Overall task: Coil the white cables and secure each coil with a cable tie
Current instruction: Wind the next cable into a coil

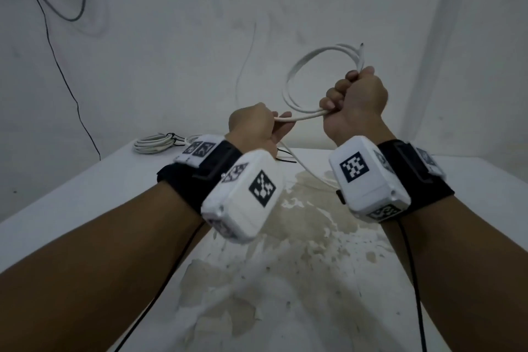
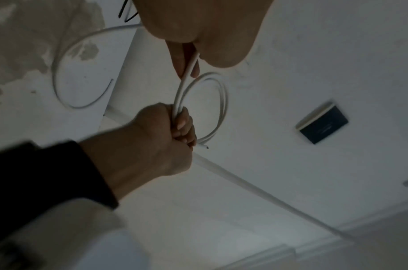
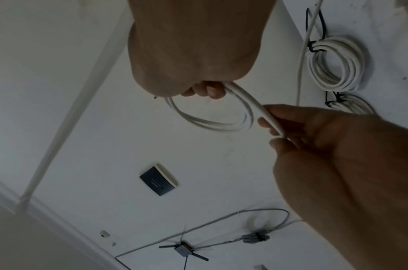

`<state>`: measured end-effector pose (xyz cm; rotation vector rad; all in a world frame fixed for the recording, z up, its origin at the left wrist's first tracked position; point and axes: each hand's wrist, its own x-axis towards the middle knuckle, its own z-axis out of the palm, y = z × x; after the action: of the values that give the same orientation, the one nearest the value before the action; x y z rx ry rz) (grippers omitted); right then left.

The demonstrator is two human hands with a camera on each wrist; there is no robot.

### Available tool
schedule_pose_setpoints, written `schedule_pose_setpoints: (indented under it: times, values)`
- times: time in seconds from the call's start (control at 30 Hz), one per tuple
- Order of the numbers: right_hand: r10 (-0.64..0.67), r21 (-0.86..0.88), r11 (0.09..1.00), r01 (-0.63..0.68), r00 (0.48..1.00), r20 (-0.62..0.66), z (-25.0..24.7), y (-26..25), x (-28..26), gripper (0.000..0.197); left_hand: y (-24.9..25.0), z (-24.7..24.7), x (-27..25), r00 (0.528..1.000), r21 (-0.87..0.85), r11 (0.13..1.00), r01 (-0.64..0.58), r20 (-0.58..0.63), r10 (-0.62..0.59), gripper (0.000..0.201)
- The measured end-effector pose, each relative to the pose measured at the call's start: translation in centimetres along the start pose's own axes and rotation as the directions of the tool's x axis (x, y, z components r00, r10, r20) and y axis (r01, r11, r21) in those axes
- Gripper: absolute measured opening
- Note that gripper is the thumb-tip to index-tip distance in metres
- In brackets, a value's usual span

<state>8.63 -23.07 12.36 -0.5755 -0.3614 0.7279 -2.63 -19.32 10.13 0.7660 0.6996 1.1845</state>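
Now the right hand (image 1: 357,100) fists the half-made coil (image 1: 308,80) above the table (image 1: 85,194), left hand (image 1: 254,128) pinching the loose cable (image 2: 189,67); slacken either grip and, likely, the springy loops pop open.

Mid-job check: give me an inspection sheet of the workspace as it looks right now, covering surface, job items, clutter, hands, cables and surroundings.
Surface: white table, paint peeled and stained in the middle.
Job's things: white cable partly looped in the air; tail trails on the table. Two finished coils, black ties on them. Loose black cable ties beside the left hand.
Clutter: nothing seen.
Grippers: right hand grips the loops; left hand pinches the feeding strand.
Cables: black wrist-camera leads run along the forearms.
Surroundings: white wall, dark wire hanging down it, dark wall plate.
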Motion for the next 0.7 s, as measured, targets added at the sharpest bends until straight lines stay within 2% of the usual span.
schedule_pose_setpoints:
  times: [0.1, 0.17, 0.23, 0.3, 0.43, 0.53, 0.6, 0.7]
  values:
    - [0.013, -0.010, 1.000, -0.013, 1.000, 0.011, -0.5, -0.5, 0.2, 0.043, -0.2, 0.1, 0.2, 0.995, 0.096, 0.991, -0.097, 0.021, 0.096, 0.017]
    - [0.048, -0.034, 0.998, -0.046, 0.996, 0.076, -0.8, -0.4, 0.1, 0.043, 0.5, 0.1, 0.7, 0.983, 0.192, 0.964, -0.183, 0.030, 0.181, 0.018]
    - [0.101, -0.058, 0.994, -0.094, 0.985, 0.138, -1.1, 0.0, -0.2, 0.044, 1.1, -0.1, 1.7, 0.951, 0.399, 0.866, -0.302, 0.062, 0.303, 0.020]
    - [0.145, -0.071, 0.988, -0.134, 0.972, 0.184, -1.2, 0.6, -0.4, 0.044, 1.3, -0.4, 2.0, 0.919, 0.513, 0.769, -0.381, 0.117, 0.377, 0.015]
    - [0.194, -0.084, 0.980, -0.179, 0.953, 0.233, -0.9, 1.3, -0.4, 0.045, 1.6, -0.9, 2.3, 0.870, 0.462, 0.737, -0.493, 0.228, 0.438, 0.024]
    - [0.193, -0.057, 0.981, -0.185, 0.952, 0.239, -0.8, 1.2, -0.1, 0.045, 2.1, -1.7, 2.4, 0.802, 0.501, 0.627, -0.597, 0.373, 0.465, 0.024]
    - [0.192, -0.040, 0.981, -0.188, 0.951, 0.243, -0.7, 1.3, 0.1, 0.045, 2.5, -2.2, 2.7, 0.767, 0.492, 0.589, -0.641, 0.446, 0.462, 0.023]
    - [0.193, -0.041, 0.981, -0.189, 0.948, 0.252, -0.7, 1.7, 0.0, 0.045, 2.8, -2.4, 2.9, 0.750, 0.485, 0.576, -0.658, 0.489, 0.445, 0.025]
